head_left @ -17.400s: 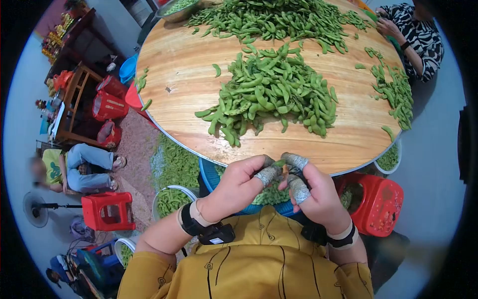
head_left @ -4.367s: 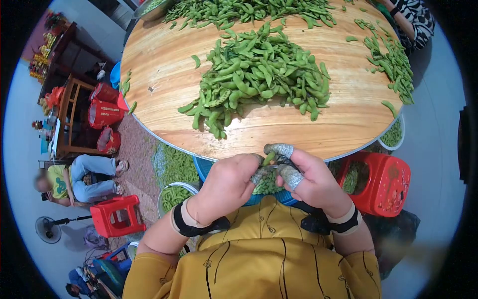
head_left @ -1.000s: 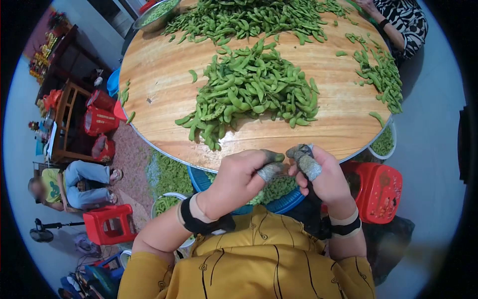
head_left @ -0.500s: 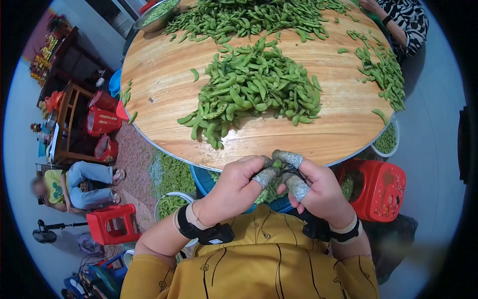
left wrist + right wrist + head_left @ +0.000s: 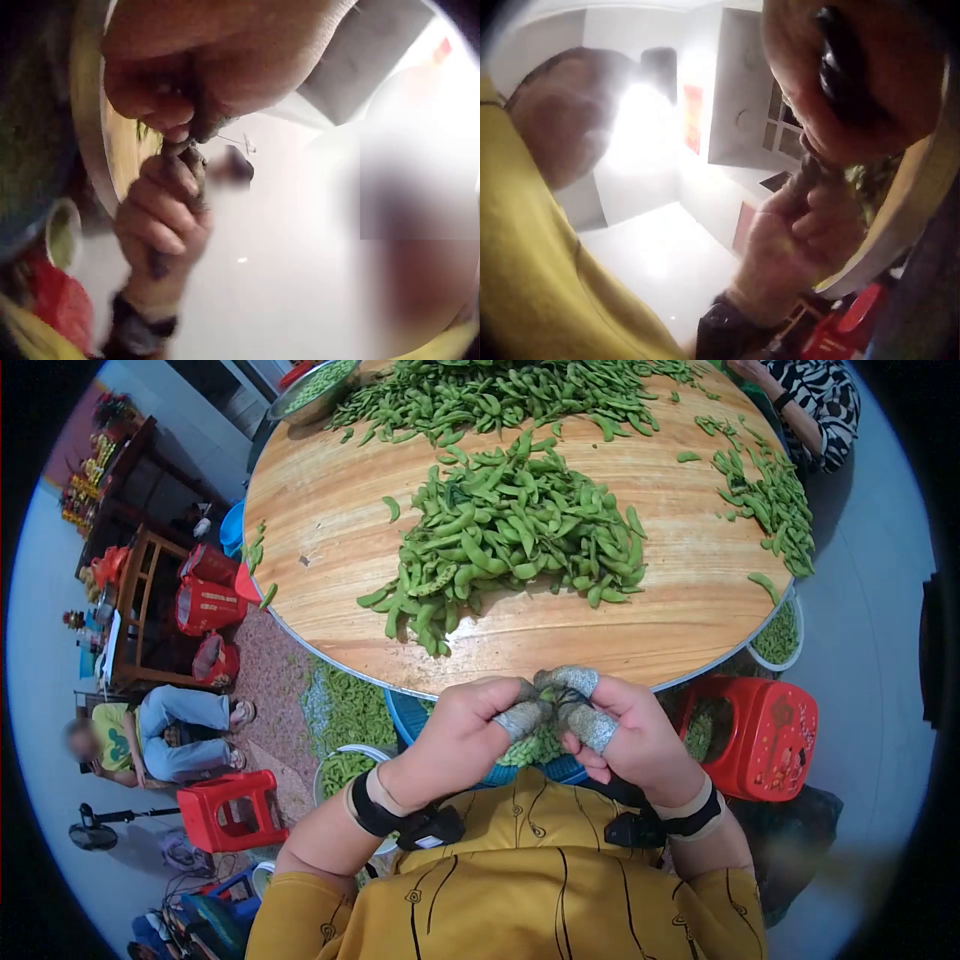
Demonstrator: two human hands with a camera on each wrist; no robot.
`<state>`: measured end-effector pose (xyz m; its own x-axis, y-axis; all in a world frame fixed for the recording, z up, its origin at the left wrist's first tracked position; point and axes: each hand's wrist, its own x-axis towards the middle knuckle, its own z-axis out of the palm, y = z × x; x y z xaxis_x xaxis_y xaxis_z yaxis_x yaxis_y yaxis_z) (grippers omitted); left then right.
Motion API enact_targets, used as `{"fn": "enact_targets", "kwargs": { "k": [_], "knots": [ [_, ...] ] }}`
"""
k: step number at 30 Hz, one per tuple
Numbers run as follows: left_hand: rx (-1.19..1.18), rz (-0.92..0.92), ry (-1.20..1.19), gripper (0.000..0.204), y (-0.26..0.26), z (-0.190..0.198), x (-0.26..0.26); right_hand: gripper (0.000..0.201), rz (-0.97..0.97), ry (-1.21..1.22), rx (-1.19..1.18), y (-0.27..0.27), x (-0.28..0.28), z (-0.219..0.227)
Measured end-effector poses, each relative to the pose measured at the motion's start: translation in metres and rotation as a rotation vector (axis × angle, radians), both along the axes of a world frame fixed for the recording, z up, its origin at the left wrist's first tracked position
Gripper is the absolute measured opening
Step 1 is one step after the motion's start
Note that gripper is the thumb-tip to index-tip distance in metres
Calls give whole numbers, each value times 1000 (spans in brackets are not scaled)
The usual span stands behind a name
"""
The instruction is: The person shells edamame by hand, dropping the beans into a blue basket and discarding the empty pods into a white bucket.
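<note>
In the head view my left hand (image 5: 455, 732) and right hand (image 5: 640, 735) meet fingertip to fingertip just off the table's near edge. Grey tape wraps the thumbs and forefingers (image 5: 590, 728). Pinched between them is a green edamame pod (image 5: 548, 697), mostly hidden by the fingertips. Below the hands stands a blue basin (image 5: 404, 718) with shelled green beans (image 5: 535, 748) in it. A heap of edamame pods (image 5: 515, 535) lies on the round wooden table (image 5: 340, 600) beyond. The left wrist view shows my right hand's fingers (image 5: 161, 225) curled, its tips against the left hand's.
A larger pod heap (image 5: 500, 400) and a metal bowl of beans (image 5: 318, 390) lie farther back. Red stools (image 5: 765, 740) and white buckets of pods (image 5: 345, 772) flank me. One person (image 5: 815, 410) is at the table's far right; another (image 5: 165, 730) sits at left.
One second ago my fingertips were apart. Half a second ago they came together with a pod's green end showing; now the fingers cover most of it. The table heap looks unchanged since then.
</note>
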<state>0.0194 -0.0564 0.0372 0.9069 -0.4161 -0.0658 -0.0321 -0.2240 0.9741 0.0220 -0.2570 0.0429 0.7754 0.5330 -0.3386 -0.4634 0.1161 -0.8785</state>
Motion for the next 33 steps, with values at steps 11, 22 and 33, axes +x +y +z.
{"fn": "enact_targets", "kwargs": {
  "k": [11,22,33],
  "knots": [
    [-69,42,329,10,5,-1,-5,34,16,104,-6,9,-4,-6],
    [509,172,-629,39,0,1,-12,35,-75,132,-3,11,1,-2],
    [131,-6,-574,32,18,-9,4,27,26,749,673,-1,0,-19]
  ]
}}
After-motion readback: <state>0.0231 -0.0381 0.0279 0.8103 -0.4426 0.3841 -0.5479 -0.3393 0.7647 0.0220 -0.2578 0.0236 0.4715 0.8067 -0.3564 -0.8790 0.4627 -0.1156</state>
